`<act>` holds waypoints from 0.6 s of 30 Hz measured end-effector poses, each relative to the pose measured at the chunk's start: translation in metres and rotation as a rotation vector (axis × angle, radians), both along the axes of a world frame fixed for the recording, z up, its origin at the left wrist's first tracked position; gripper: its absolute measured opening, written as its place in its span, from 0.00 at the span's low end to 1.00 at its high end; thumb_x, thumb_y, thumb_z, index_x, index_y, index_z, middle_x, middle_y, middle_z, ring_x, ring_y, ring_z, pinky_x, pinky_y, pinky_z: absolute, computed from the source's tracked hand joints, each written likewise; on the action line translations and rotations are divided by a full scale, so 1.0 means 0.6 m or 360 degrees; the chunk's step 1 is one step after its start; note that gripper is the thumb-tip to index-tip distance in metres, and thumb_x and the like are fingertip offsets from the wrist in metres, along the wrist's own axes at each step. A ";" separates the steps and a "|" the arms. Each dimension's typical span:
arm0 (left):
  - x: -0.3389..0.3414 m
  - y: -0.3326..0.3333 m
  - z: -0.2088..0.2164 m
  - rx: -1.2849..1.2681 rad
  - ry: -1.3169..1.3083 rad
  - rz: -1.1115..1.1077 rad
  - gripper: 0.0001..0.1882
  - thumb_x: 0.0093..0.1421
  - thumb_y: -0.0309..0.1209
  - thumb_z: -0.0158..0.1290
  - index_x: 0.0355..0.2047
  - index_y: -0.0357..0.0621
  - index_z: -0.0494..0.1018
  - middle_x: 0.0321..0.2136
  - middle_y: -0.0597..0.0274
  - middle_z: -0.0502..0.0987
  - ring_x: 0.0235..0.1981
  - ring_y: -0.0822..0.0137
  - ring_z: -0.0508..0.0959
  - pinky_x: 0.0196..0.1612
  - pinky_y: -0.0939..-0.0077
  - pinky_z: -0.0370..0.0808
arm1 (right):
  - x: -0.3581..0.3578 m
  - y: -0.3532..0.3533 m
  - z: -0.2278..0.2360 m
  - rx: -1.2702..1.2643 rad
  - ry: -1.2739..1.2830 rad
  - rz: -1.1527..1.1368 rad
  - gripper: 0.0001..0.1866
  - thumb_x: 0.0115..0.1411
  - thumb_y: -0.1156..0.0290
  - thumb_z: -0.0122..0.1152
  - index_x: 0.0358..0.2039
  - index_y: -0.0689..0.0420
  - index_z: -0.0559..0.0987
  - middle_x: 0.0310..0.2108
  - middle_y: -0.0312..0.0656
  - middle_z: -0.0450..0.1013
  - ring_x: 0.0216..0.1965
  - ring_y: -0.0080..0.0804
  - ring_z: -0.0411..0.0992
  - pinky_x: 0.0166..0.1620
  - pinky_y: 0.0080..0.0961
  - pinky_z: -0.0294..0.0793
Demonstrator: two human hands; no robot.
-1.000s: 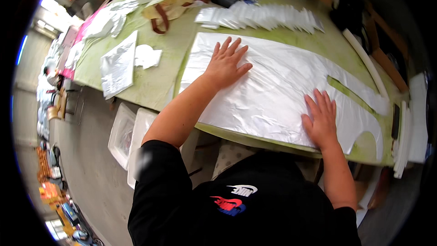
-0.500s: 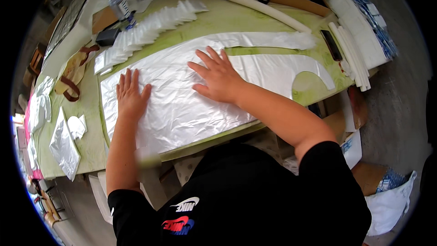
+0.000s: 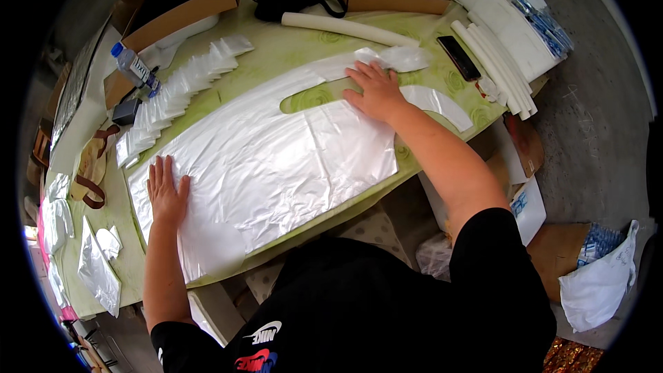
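We see the large translucent white plastic bag sheet [image 3: 276, 166] lying flat across the middle of the frame on the green patterned surface [image 3: 290, 45]. Our left hand [image 3: 166, 190] presses its lower-left end, fingers spread wide and flat, gripping nothing. Our right hand [image 3: 376, 90], fingers also splayed, rests palm-down near the sheet's cut-out handle at centre right. A fanned row of small white plastic pieces [image 3: 176, 90] sits at upper left, beside a clear water bottle with a blue cap [image 3: 135, 68].
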State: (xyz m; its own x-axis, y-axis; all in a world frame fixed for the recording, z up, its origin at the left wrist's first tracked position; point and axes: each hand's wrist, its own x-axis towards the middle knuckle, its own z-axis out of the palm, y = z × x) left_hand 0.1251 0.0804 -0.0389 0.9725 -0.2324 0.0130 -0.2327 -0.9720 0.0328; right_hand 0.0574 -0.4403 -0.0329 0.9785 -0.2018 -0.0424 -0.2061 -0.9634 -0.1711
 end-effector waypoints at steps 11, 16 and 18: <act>0.030 -0.392 0.058 -0.1281 -0.0335 -0.0855 0.22 0.50 0.23 0.61 0.48 0.46 0.76 0.56 0.51 0.72 0.58 0.47 0.70 0.62 0.57 0.66 | 0.105 -0.166 0.049 -0.0351 -0.0633 -0.0328 0.17 0.59 0.64 0.61 0.49 0.45 0.80 0.53 0.38 0.75 0.56 0.44 0.67 0.58 0.44 0.65; 0.064 -0.536 0.033 -0.1395 -0.0223 -0.0964 0.20 0.54 0.28 0.60 0.49 0.45 0.77 0.53 0.54 0.76 0.59 0.50 0.70 0.63 0.58 0.66 | 0.156 -0.184 0.051 -0.0371 -0.0293 -0.0291 0.19 0.58 0.64 0.62 0.51 0.45 0.79 0.50 0.39 0.75 0.54 0.44 0.69 0.56 0.44 0.66; 0.066 -0.543 0.009 -0.1294 -0.0115 -0.0915 0.20 0.54 0.30 0.60 0.49 0.46 0.77 0.54 0.55 0.76 0.60 0.51 0.70 0.64 0.57 0.64 | 0.170 -0.201 0.038 -0.0439 -0.0345 -0.0256 0.18 0.58 0.64 0.62 0.50 0.45 0.79 0.49 0.40 0.76 0.52 0.44 0.69 0.56 0.44 0.67</act>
State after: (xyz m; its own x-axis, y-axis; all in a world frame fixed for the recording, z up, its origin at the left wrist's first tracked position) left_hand 0.1648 -0.2453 -0.0335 0.7055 -0.5619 0.4319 -0.6886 -0.3990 0.6055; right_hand 0.1591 -0.5610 -0.0099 0.9137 -0.3285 0.2393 -0.3459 -0.9377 0.0335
